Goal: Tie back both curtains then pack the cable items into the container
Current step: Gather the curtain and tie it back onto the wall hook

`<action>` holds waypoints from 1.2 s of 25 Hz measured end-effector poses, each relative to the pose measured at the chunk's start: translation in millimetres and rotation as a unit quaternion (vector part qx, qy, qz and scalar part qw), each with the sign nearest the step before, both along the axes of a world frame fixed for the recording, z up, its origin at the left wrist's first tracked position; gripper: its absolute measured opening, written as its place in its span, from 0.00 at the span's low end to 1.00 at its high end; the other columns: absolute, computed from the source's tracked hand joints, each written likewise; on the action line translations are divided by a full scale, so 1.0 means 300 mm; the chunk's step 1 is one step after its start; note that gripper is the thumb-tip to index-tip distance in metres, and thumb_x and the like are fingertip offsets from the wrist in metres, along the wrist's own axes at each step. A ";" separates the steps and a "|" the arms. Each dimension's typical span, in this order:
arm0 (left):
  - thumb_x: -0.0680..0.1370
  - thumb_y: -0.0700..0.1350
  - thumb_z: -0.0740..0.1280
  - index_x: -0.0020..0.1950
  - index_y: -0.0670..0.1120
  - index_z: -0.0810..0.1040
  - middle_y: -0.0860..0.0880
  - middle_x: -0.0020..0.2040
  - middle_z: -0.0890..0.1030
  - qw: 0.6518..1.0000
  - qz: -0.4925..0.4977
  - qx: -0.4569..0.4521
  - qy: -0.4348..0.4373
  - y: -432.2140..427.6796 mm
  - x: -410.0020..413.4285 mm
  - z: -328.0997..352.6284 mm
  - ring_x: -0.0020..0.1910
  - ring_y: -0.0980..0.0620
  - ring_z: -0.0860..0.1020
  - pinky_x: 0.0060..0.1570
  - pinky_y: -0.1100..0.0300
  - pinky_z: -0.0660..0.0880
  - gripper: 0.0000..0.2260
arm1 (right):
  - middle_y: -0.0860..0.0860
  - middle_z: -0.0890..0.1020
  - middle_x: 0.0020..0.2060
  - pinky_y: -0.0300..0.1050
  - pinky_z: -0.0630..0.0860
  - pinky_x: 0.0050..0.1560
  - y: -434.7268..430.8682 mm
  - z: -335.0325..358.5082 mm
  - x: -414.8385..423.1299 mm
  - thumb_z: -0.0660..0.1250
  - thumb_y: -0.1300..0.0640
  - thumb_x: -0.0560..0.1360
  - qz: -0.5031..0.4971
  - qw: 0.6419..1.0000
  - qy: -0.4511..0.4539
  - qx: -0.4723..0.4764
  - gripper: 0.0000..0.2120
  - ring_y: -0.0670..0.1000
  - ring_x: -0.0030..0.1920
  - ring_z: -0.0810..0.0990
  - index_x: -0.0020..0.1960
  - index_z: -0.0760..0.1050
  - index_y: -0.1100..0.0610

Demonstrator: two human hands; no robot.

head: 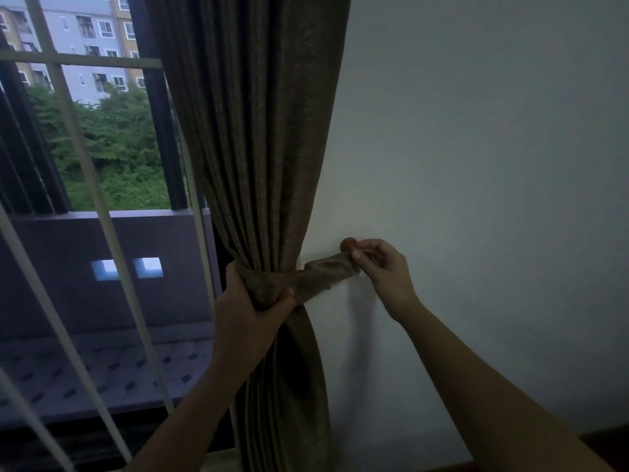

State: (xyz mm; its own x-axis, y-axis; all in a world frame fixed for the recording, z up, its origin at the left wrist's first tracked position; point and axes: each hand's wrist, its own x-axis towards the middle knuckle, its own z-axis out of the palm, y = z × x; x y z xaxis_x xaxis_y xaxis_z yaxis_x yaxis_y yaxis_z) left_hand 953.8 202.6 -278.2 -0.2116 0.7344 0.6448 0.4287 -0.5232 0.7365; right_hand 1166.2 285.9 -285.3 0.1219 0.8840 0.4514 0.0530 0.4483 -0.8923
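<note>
A brown curtain [258,137] hangs gathered at the right edge of the window. A matching fabric tieback [326,272] wraps around it at waist height and runs right toward a round brown wall knob [348,245]. My left hand [253,306] grips the bunched curtain where the tieback circles it. My right hand [383,267] pinches the tieback's free end right beside the knob. No cable items or container are in view.
A pale wall [476,148] fills the right side. White window bars [88,172] and a dark frame stand at the left, with a balcony, trees and buildings beyond. A strip of dark floor [602,441] shows at the lower right.
</note>
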 end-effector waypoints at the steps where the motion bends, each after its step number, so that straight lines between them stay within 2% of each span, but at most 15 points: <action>1: 0.67 0.37 0.75 0.52 0.46 0.67 0.63 0.41 0.73 1.000 -0.002 -0.001 -0.002 0.002 -0.001 -0.002 0.39 0.70 0.71 0.34 0.81 0.68 0.21 | 0.49 0.82 0.44 0.39 0.77 0.50 0.002 -0.008 -0.002 0.70 0.63 0.72 -0.020 1.000 -0.007 0.004 0.06 0.46 0.47 0.81 0.47 0.77 0.55; 4: 0.67 0.37 0.76 0.52 0.46 0.68 0.62 0.41 0.73 1.000 -0.007 -0.003 -0.006 0.005 0.000 -0.003 0.38 0.69 0.72 0.34 0.81 0.69 0.21 | 0.49 0.82 0.44 0.41 0.78 0.51 0.004 -0.035 -0.007 0.72 0.58 0.71 -0.084 0.996 -0.027 0.010 0.06 0.49 0.48 0.81 0.47 0.77 0.54; 8: 0.67 0.37 0.76 0.52 0.47 0.67 0.62 0.41 0.74 1.000 -0.010 -0.001 -0.009 0.004 0.000 -0.006 0.38 0.74 0.75 0.35 0.81 0.68 0.22 | 0.50 0.83 0.47 0.45 0.78 0.54 -0.007 -0.050 -0.028 0.70 0.58 0.73 -0.087 0.996 -0.024 0.000 0.05 0.50 0.49 0.81 0.48 0.80 0.53; 11: 0.66 0.38 0.76 0.51 0.47 0.67 0.62 0.41 0.74 1.000 -0.005 -0.001 -0.006 0.004 -0.003 -0.010 0.37 0.69 0.74 0.35 0.80 0.69 0.22 | 0.48 0.83 0.49 0.38 0.77 0.55 -0.024 -0.061 -0.041 0.67 0.60 0.75 -0.105 0.991 -0.072 0.027 0.09 0.46 0.51 0.81 0.54 0.80 0.53; 14: 0.66 0.38 0.76 0.52 0.47 0.67 0.62 0.41 0.73 1.000 -0.013 -0.001 -0.006 0.005 -0.002 -0.011 0.38 0.71 0.75 0.35 0.80 0.69 0.22 | 0.46 0.81 0.50 0.26 0.73 0.53 -0.034 -0.059 -0.047 0.67 0.61 0.75 -0.131 0.981 -0.129 0.063 0.12 0.42 0.50 0.80 0.58 0.79 0.59; 17: 0.65 0.48 0.76 0.53 0.47 0.67 0.62 0.43 0.74 1.000 -0.028 0.001 -0.013 0.003 -0.008 -0.013 0.41 0.75 0.75 0.36 0.80 0.70 0.23 | 0.43 0.80 0.47 0.22 0.71 0.49 -0.035 -0.046 -0.056 0.69 0.60 0.74 -0.138 0.975 -0.158 0.071 0.13 0.34 0.45 0.78 0.57 0.80 0.59; 18: 0.64 0.51 0.74 0.54 0.47 0.68 0.63 0.43 0.74 0.999 -0.030 0.000 -0.016 0.003 -0.008 -0.014 0.40 0.74 0.75 0.37 0.80 0.70 0.24 | 0.42 0.81 0.46 0.22 0.71 0.48 -0.037 -0.047 -0.061 0.70 0.59 0.73 -0.141 0.976 -0.151 0.067 0.12 0.32 0.43 0.78 0.56 0.80 0.59; 20: 0.65 0.49 0.76 0.56 0.45 0.69 0.63 0.43 0.74 1.000 -0.026 -0.006 -0.016 0.001 -0.008 -0.018 0.39 0.71 0.75 0.37 0.81 0.69 0.25 | 0.42 0.81 0.42 0.23 0.72 0.46 -0.040 -0.058 -0.071 0.71 0.59 0.72 -0.146 0.980 -0.117 0.060 0.10 0.30 0.42 0.78 0.53 0.79 0.59; 22: 0.65 0.47 0.76 0.55 0.47 0.69 0.63 0.44 0.74 1.000 -0.024 -0.005 -0.012 -0.001 -0.007 -0.020 0.40 0.73 0.75 0.37 0.81 0.69 0.24 | 0.45 0.81 0.41 0.25 0.73 0.44 -0.036 -0.071 -0.079 0.71 0.60 0.72 -0.160 0.979 -0.111 0.066 0.09 0.31 0.42 0.78 0.52 0.80 0.58; 24: 0.64 0.49 0.76 0.54 0.49 0.67 0.64 0.44 0.73 0.999 -0.030 -0.003 -0.015 -0.008 -0.005 -0.017 0.41 0.77 0.74 0.37 0.81 0.69 0.24 | 0.48 0.78 0.43 0.24 0.71 0.43 -0.031 -0.083 -0.078 0.71 0.60 0.72 -0.175 0.976 -0.111 0.068 0.09 0.30 0.42 0.76 0.52 0.81 0.58; 27: 0.62 0.58 0.70 0.54 0.51 0.67 0.64 0.44 0.74 0.999 -0.038 -0.006 -0.026 -0.013 -0.008 -0.019 0.42 0.77 0.74 0.37 0.81 0.69 0.25 | 0.47 0.77 0.41 0.24 0.70 0.41 -0.033 -0.117 -0.093 0.71 0.60 0.72 -0.176 0.978 -0.104 0.048 0.09 0.30 0.41 0.76 0.52 0.80 0.57; 30: 0.62 0.58 0.69 0.53 0.51 0.67 0.64 0.44 0.75 0.999 -0.042 -0.005 -0.027 -0.010 -0.010 -0.022 0.42 0.76 0.75 0.37 0.80 0.70 0.24 | 0.49 0.81 0.42 0.25 0.72 0.43 -0.031 -0.151 -0.105 0.71 0.61 0.72 -0.174 0.982 -0.066 0.043 0.09 0.32 0.41 0.78 0.52 0.81 0.59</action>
